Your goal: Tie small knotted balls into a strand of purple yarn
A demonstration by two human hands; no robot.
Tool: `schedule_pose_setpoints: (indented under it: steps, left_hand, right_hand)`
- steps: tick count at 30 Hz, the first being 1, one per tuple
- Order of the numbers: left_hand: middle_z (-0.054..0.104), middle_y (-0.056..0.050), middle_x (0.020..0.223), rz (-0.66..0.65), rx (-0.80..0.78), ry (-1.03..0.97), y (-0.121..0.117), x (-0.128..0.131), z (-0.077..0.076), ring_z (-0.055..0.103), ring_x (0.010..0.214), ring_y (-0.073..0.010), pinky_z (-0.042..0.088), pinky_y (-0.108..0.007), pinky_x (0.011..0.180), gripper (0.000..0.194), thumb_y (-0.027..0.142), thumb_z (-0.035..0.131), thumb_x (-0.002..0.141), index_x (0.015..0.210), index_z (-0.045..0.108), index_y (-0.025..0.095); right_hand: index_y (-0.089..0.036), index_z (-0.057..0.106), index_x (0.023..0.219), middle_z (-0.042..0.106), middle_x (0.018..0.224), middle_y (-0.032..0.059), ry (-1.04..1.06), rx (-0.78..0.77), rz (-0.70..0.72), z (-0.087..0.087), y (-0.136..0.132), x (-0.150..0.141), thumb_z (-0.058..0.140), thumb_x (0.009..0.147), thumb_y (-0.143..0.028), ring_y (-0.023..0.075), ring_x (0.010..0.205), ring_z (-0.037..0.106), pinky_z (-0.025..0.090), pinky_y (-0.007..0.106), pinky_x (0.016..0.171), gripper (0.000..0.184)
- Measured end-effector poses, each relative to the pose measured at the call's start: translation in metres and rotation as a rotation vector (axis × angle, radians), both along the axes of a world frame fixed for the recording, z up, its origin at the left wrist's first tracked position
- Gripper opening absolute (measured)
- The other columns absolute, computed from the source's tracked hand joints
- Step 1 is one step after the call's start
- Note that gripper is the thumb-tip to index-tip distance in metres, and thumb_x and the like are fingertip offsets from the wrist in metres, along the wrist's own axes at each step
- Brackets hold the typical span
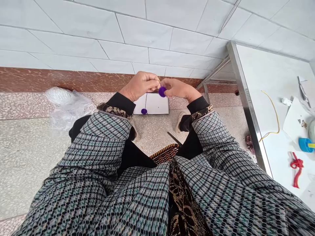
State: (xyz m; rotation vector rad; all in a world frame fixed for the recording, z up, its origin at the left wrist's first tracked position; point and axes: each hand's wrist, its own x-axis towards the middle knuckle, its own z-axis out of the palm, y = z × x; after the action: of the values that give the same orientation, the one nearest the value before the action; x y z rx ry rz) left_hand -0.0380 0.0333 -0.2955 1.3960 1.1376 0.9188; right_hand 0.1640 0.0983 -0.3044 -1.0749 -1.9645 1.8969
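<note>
My left hand (pixel 141 84) is closed in a pinch on a thin dark string. A fuzzy purple pom-pom (pixel 162 91) is at the fingertips of my right hand (pixel 179 89), which is closed on it. A short bit of string runs from this pom-pom up toward my left fingers. Below my left hand another length of string (pixel 146 101) hangs down, with a second purple pom-pom (pixel 144 111) at its lower end. Behind it lies a shallow white box or lid (pixel 157 105) with dark edges, on the floor between my feet.
A white table (pixel 275 98) with a metal edge stands at the right, bearing a yellow cord (pixel 277 113), a red knotted cord (pixel 297 167) and a blue cap (pixel 305 144). Clear plastic bags (pixel 71 108) lie on the floor at left. A tiled wall (pixel 147 32) rises ahead.
</note>
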Motion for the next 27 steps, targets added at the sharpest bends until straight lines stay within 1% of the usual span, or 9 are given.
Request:
schedule_pose_setpoints:
  steps: [2, 5, 8, 10, 15, 19, 22, 24, 27]
  left_hand:
    - [0.048, 0.000, 0.059, 0.015, -0.019, 0.016, 0.003, -0.008, -0.001, 0.044, 0.056, -0.0105, 0.036, -0.029, 0.060, 0.022, 0.016, 0.064, 0.089, 0.068, 0.066, 0.018]
    - [0.051, 0.001, 0.061, 0.022, -0.012, 0.041, 0.003, -0.014, -0.001, 0.056, 0.062, -0.0134, 0.043, -0.027, 0.064, 0.010, 0.019, 0.073, 0.087, 0.077, 0.072, 0.017]
    - [0.066, -0.002, 0.072, -0.030, -0.010, 0.044, -0.001, -0.015, 0.004, 0.067, 0.074, -0.0157, 0.052, -0.027, 0.073, 0.008, 0.023, 0.080, 0.084, 0.082, 0.076, 0.015]
    - [0.075, -0.005, 0.084, -0.098, -0.022, 0.039, -0.004, -0.014, 0.010, 0.069, 0.081, -0.0160, 0.054, -0.027, 0.079, 0.008, 0.022, 0.081, 0.082, 0.084, 0.078, 0.014]
    - [0.074, -0.002, 0.083, -0.155, 0.011, 0.060, -0.004, -0.017, 0.018, 0.064, 0.081, -0.0138, 0.050, -0.025, 0.079, 0.005, 0.019, 0.077, 0.082, 0.082, 0.076, 0.014]
    - [0.064, -0.001, 0.073, -0.116, 0.054, 0.125, -0.002, -0.021, 0.013, 0.055, 0.071, -0.0111, 0.041, -0.023, 0.068, 0.020, 0.030, 0.074, 0.089, 0.077, 0.072, 0.014]
    - [0.054, 0.001, 0.069, -0.077, 0.059, 0.023, -0.002, -0.018, 0.007, 0.048, 0.064, -0.0104, 0.037, -0.025, 0.062, 0.028, 0.043, 0.077, 0.091, 0.085, 0.070, 0.017]
    - [0.053, 0.002, 0.068, -0.048, 0.057, -0.089, -0.002, -0.015, 0.003, 0.043, 0.062, -0.0101, 0.033, -0.026, 0.059, 0.031, 0.046, 0.083, 0.086, 0.090, 0.068, 0.020]
    - [0.051, 0.003, 0.066, -0.022, 0.043, -0.179, -0.002, -0.011, 0.000, 0.036, 0.060, -0.0099, 0.026, -0.030, 0.057, 0.034, 0.041, 0.091, 0.075, 0.088, 0.065, 0.022]
  right_hand:
    - [-0.015, 0.064, 0.097, 0.067, 0.079, -0.0034, 0.044, -0.045, 0.173, 0.006, -0.002, 0.005, 0.068, 0.075, 0.009, 0.0074, 0.062, 0.058, 0.050, 0.016, 0.056, 0.033]
    - [-0.011, 0.067, 0.099, 0.070, 0.082, -0.0025, 0.150, -0.086, 0.306, 0.012, 0.002, 0.015, 0.070, 0.077, 0.005, 0.0056, 0.064, 0.058, 0.051, 0.015, 0.060, 0.027]
    - [-0.009, 0.069, 0.101, 0.070, 0.080, -0.0021, 0.232, -0.097, 0.473, 0.011, 0.008, 0.025, 0.078, 0.082, -0.006, 0.0042, 0.061, 0.057, 0.048, 0.014, 0.060, 0.021]
    - [-0.008, 0.070, 0.105, 0.072, 0.081, -0.0008, 0.287, -0.093, 0.536, 0.008, 0.010, 0.031, 0.083, 0.085, -0.015, 0.0043, 0.062, 0.057, 0.048, 0.014, 0.061, 0.025]
    - [-0.007, 0.069, 0.112, 0.073, 0.087, 0.0013, 0.331, -0.084, 0.515, 0.011, 0.011, 0.039, 0.092, 0.088, -0.037, 0.0050, 0.066, 0.059, 0.049, 0.016, 0.064, 0.044]
    - [-0.008, 0.068, 0.113, 0.071, 0.092, 0.0020, 0.388, -0.102, 0.487, 0.012, 0.012, 0.042, 0.095, 0.087, -0.044, 0.0049, 0.071, 0.061, 0.048, 0.014, 0.066, 0.053]
    - [-0.009, 0.064, 0.121, 0.070, 0.101, 0.0026, 0.525, -0.127, 0.411, 0.008, 0.012, 0.046, 0.095, 0.087, -0.045, 0.0043, 0.076, 0.063, 0.046, 0.013, 0.067, 0.059]
    - [-0.012, 0.060, 0.129, 0.068, 0.103, 0.0014, 0.616, -0.147, 0.340, 0.004, 0.013, 0.048, 0.096, 0.086, -0.046, 0.0046, 0.075, 0.062, 0.045, 0.013, 0.065, 0.065]
    - [-0.017, 0.060, 0.120, 0.065, 0.096, 0.0001, 0.686, -0.161, 0.164, 0.002, 0.015, 0.049, 0.100, 0.074, -0.053, 0.0076, 0.069, 0.059, 0.045, 0.016, 0.057, 0.071]
